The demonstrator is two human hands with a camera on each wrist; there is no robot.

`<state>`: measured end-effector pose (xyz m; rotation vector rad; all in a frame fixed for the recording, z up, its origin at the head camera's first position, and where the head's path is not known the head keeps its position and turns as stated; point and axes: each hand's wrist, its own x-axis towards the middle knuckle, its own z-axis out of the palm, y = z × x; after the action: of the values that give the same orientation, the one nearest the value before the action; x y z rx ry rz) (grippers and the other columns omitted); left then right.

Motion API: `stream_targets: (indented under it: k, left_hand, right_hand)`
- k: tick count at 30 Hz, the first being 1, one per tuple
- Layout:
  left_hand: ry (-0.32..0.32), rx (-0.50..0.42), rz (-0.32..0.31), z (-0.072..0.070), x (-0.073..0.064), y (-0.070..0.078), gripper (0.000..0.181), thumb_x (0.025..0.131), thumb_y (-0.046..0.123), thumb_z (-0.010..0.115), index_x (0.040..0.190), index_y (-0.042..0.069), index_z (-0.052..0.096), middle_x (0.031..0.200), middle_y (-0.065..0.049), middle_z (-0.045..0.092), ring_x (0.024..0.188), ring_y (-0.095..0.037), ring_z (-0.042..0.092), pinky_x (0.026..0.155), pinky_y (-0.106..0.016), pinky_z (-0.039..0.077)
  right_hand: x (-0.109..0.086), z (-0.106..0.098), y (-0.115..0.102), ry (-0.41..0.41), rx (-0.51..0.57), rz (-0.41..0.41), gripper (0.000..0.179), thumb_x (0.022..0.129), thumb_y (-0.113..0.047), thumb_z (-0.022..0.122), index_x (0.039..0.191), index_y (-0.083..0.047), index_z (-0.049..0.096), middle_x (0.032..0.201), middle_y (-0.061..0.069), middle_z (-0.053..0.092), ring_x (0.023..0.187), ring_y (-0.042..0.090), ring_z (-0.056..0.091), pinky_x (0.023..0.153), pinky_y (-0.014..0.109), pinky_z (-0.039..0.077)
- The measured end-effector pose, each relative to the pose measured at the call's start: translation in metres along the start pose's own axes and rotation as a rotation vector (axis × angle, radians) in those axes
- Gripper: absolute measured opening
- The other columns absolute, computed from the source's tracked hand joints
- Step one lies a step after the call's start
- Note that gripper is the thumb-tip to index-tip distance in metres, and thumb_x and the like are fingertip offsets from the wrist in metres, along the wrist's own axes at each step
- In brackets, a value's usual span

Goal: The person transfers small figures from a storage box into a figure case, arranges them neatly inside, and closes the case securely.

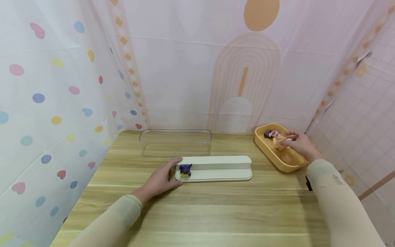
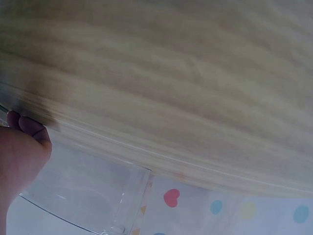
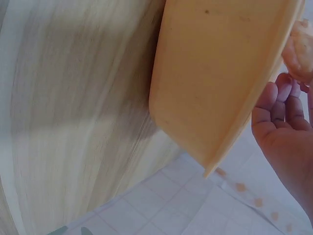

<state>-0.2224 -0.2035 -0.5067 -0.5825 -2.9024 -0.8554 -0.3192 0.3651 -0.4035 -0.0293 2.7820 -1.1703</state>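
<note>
A pale wood-grain table [image 1: 216, 212] meets a patterned cloth backdrop [image 1: 185, 85] at its 12 o'clock edge, with a dotted cloth [image 1: 61, 144] toward 10 o'clock; the clock here is centred on the white base [image 1: 216, 174], with 12 at the backdrop.

The right hand [image 1: 302, 145] is reaching into the tray between 2 and 3 o'clock and pinches an orange figure [image 1: 278, 143] between thumb and fingers. A fingertip hold probably suits so small and knobbly a piece, and the right wrist view shows the figure beside the bent fingertips, near the rim. How firmly it is squeezed I cannot tell.

The left hand [image 1: 160, 178] grasps the base's 9 o'clock end, thumb along the near edge and fingers at the far edge — likely to steady it, since a long, light piece could slide or turn. Within that grasp, on the low ledge, sits 1 purple figure [image 1: 185, 169], standing before the raised back step, which would let a second row show above the first.

Farther out, the yellow tray [image 1: 266, 151] stands with its walls round at least 1 more figure, a dark-and-red one [image 1: 272, 133], at its 11 o'clock end; walls like these presumably keep loose pieces together. At 10 o'clock is a transparent box [image 1: 176, 149] — set back, perhaps, so both hands have room.
</note>
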Motion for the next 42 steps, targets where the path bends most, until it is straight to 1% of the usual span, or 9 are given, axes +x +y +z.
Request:
stream_targets:
  k: [5, 9, 15, 21, 25, 30, 33, 36, 42]
  left_hand:
    - [-0.005, -0.003, -0.002, -0.001, 0.000, 0.002, 0.093, 0.086, 0.035, 0.092, 0.163, 0.026, 0.040, 0.125, -0.008, 0.069, 0.099, -0.017, 0.059, 0.091, -0.044, 0.054]
    - [-0.006, -0.008, -0.003, -0.001, 0.000, 0.003, 0.093, 0.087, 0.035, 0.092, 0.163, 0.026, 0.040, 0.125, -0.008, 0.069, 0.098, -0.017, 0.059, 0.091, -0.043, 0.054]
    - [-0.009, -0.008, -0.007, 0.000, 0.000, 0.003, 0.093, 0.087, 0.036, 0.092, 0.163, 0.026, 0.040, 0.123, -0.007, 0.069, 0.098, -0.017, 0.059, 0.091, -0.043, 0.054]
    - [-0.007, -0.008, -0.002, -0.001, 0.000, 0.003, 0.093, 0.086, 0.035, 0.092, 0.163, 0.026, 0.040, 0.116, -0.005, 0.068, 0.095, -0.016, 0.057, 0.088, -0.041, 0.053]
    - [-0.007, -0.005, -0.003, -0.001, 0.000, 0.003, 0.093, 0.086, 0.035, 0.092, 0.163, 0.025, 0.041, 0.117, -0.005, 0.068, 0.095, -0.016, 0.057, 0.088, -0.041, 0.053]
    - [-0.006, -0.002, -0.007, 0.000, 0.000, 0.000, 0.094, 0.086, 0.036, 0.092, 0.164, 0.026, 0.040, 0.119, -0.005, 0.068, 0.096, -0.017, 0.057, 0.090, -0.043, 0.053]
    - [-0.003, 0.005, -0.001, 0.001, 0.000, 0.000, 0.094, 0.086, 0.037, 0.092, 0.163, 0.026, 0.040, 0.118, -0.004, 0.068, 0.096, -0.016, 0.057, 0.089, -0.042, 0.053]
    - [-0.002, 0.004, 0.001, 0.001, 0.000, 0.000, 0.094, 0.086, 0.036, 0.092, 0.163, 0.026, 0.040, 0.115, -0.005, 0.068, 0.095, -0.016, 0.057, 0.088, -0.042, 0.053]
    - [0.001, 0.008, 0.003, 0.000, 0.001, 0.001, 0.094, 0.086, 0.036, 0.092, 0.164, 0.026, 0.040, 0.119, -0.007, 0.070, 0.096, -0.017, 0.058, 0.090, -0.045, 0.054]
  right_hand:
    - [0.002, 0.005, 0.002, -0.041, 0.064, -0.003, 0.069, 0.102, -0.031, 0.073, 0.152, 0.009, 0.046, 0.132, 0.020, 0.065, 0.097, 0.004, 0.062, 0.082, 0.021, 0.058]
    - [0.003, 0.009, 0.002, -0.046, 0.114, -0.017, 0.072, 0.101, -0.024, 0.074, 0.153, 0.013, 0.040, 0.134, 0.025, 0.063, 0.095, 0.005, 0.066, 0.085, 0.026, 0.062]
    - [0.006, 0.012, -0.001, -0.028, -0.064, -0.116, 0.068, 0.094, -0.016, 0.079, 0.147, 0.013, 0.048, 0.139, 0.035, 0.059, 0.116, 0.033, 0.062, 0.085, 0.022, 0.051]
    - [0.012, 0.022, 0.007, -0.056, -0.264, -0.249, 0.032, 0.087, -0.003, 0.080, 0.115, 0.003, 0.066, 0.107, 0.019, 0.070, 0.093, 0.025, 0.060, 0.077, 0.028, 0.048]
    - [0.013, 0.028, 0.004, -0.048, -0.321, -0.305, 0.034, 0.082, 0.006, 0.077, 0.116, 0.004, 0.069, 0.112, 0.023, 0.072, 0.098, 0.031, 0.065, 0.081, 0.035, 0.051]
    - [0.015, 0.030, 0.002, -0.085, -0.274, -0.259, 0.051, 0.088, 0.005, 0.070, 0.138, 0.009, 0.061, 0.140, 0.034, 0.064, 0.118, 0.043, 0.064, 0.092, 0.042, 0.054]
    - [0.014, 0.029, 0.003, -0.107, -0.203, -0.195, 0.064, 0.087, 0.002, 0.068, 0.148, 0.011, 0.051, 0.149, 0.038, 0.055, 0.129, 0.050, 0.058, 0.103, 0.054, 0.052]
    - [0.013, 0.028, 0.002, -0.105, -0.158, -0.131, 0.074, 0.085, 0.001, 0.069, 0.153, 0.014, 0.042, 0.152, 0.040, 0.049, 0.135, 0.051, 0.052, 0.112, 0.061, 0.046]
    - [0.010, 0.032, -0.006, 0.012, -0.227, -0.040, 0.079, 0.088, -0.006, 0.077, 0.150, 0.022, 0.037, 0.144, 0.043, 0.051, 0.126, 0.049, 0.054, 0.115, 0.064, 0.043]
